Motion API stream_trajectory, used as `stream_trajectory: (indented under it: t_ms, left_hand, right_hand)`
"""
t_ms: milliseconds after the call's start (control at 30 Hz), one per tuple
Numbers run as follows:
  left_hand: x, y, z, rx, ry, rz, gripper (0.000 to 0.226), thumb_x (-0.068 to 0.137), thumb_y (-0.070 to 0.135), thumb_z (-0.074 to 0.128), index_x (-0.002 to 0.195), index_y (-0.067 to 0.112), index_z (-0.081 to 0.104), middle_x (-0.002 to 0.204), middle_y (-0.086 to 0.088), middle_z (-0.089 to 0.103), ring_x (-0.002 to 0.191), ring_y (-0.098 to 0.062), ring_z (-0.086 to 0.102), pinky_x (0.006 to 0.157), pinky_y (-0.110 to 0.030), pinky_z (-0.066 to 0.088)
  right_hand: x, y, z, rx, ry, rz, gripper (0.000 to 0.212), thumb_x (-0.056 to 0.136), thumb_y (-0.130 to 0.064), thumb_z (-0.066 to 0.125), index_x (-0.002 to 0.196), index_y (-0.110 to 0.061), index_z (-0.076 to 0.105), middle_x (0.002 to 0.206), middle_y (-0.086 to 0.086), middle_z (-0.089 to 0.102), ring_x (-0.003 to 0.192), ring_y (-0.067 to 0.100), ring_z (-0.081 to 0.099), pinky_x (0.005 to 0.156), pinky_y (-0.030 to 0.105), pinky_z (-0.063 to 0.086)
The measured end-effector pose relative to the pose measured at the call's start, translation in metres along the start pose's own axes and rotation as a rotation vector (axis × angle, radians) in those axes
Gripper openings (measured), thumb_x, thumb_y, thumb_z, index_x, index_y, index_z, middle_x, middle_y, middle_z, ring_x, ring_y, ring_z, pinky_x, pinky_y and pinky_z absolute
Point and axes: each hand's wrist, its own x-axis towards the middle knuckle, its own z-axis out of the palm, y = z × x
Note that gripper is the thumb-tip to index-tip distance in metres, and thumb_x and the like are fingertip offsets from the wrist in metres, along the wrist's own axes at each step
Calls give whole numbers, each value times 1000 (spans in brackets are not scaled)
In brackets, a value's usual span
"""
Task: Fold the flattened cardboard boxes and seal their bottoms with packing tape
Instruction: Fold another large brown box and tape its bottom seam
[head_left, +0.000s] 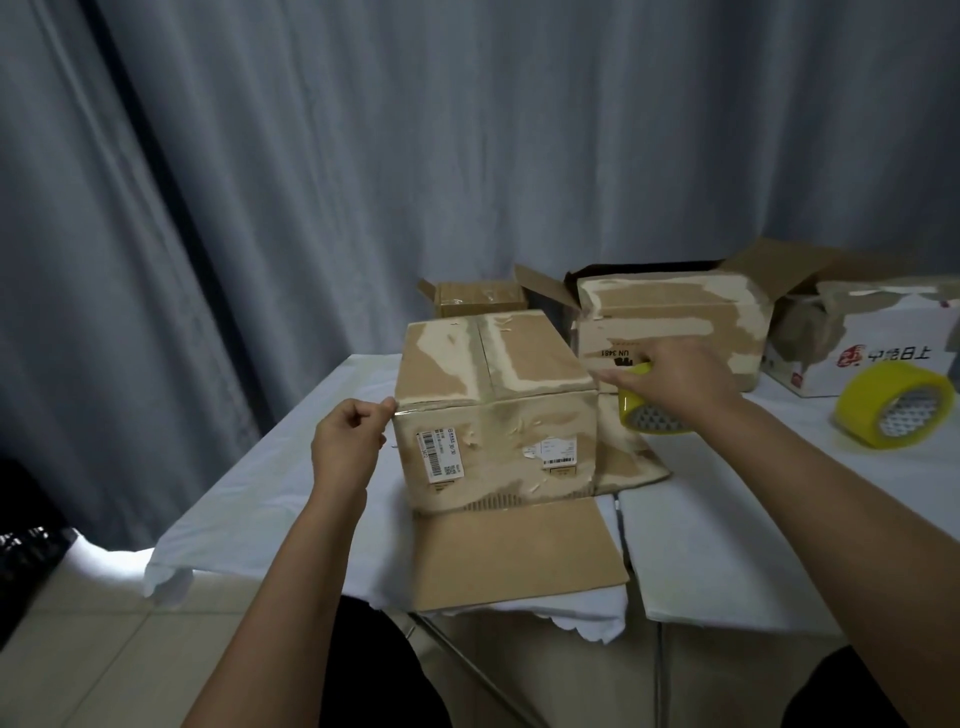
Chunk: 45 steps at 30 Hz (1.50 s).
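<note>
A worn brown cardboard box (493, 410) stands bottom-up on the white-covered table (727, 519), its top flaps splayed out beneath it toward me. My left hand (348, 447) pinches the free end of clear tape at the box's near left top corner. My right hand (680, 379) grips a yellow tape roll (649, 410) just past the box's right top corner. A thin strip of tape seems stretched along the near top edge between the two hands. The bottom flaps are closed, with a seam running front to back.
A second yellow tape roll (893, 410) lies at the right. Behind stand an open brown box (670, 322), a small taped box (480, 299) and a white printed box (872, 343). Grey curtains hang behind. The table edge is near my legs.
</note>
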Motion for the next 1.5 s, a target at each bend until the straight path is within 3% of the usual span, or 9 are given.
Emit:
stream_trajectory:
  t_ms: [267,400,567,767,1100,1167,1267,1400,1500]
  left_hand:
    - [0,-7,0,9,4,1,33,88,37,69,82,5,63,72,-2,61,68,-15,54,65,-26,45]
    - [1,-9,0,-16,2,-7,32,88,36,69,82,5,63,70,-2,60,67,-16,53,71,-29,48]
    - [0,-9,0,-5,1,-6,33,89,38,68,82,6,64,70,-4,59,67,-16,52,73,-32,49]
    - [0,-9,-1,-18,-22,-19,31,88,38,69,82,8,65,69,-2,59,67,-16,52,76,-34,51]
    - [-1,-6,-7,-3,-94,-57,35,89,41,66,85,6,67,72,-4,58,69,-18,50,76,-34,49]
    - [-2,-6,-11,4,-103,-67,33,89,42,66,85,10,70,75,-3,58,70,-18,49,75,-34,48]
    - [-3,-2,-22,43,-107,-78,24,90,45,63,84,25,74,86,-2,63,76,-20,52,76,-30,49]
    - [6,1,-30,119,-118,-131,41,96,51,50,97,17,73,100,-2,70,86,-21,63,86,-34,53]
    - [9,7,-31,405,137,-3,44,101,41,42,124,6,58,120,-14,65,101,-30,64,98,-45,47]
  right_hand:
    - [12,7,10,23,-55,23,61,72,-75,59,93,-19,70,82,0,64,77,20,59,66,33,52]
    - [15,5,8,23,-79,16,57,73,-73,61,75,-16,62,65,0,56,66,20,55,50,29,38]
    - [18,9,17,59,-115,26,60,71,-74,62,76,-14,60,71,1,58,67,20,55,54,31,41]
    - [16,10,19,146,-153,40,60,74,-68,66,57,-16,40,59,1,43,55,18,43,49,29,26]
    - [11,13,28,193,-183,34,55,82,-65,60,62,-14,51,61,1,51,60,18,52,51,29,32]
    - [9,13,29,190,-178,37,55,82,-65,59,66,-13,56,62,1,53,62,18,53,53,30,35]
    - [8,11,27,203,-173,30,57,82,-63,60,58,-14,45,55,1,45,53,17,45,49,30,28]
    - [11,9,24,170,-161,15,56,82,-62,62,58,-14,44,58,1,44,53,17,43,48,29,26]
    - [13,9,25,161,-130,3,57,81,-62,62,56,-15,41,58,1,40,51,16,39,47,29,24]
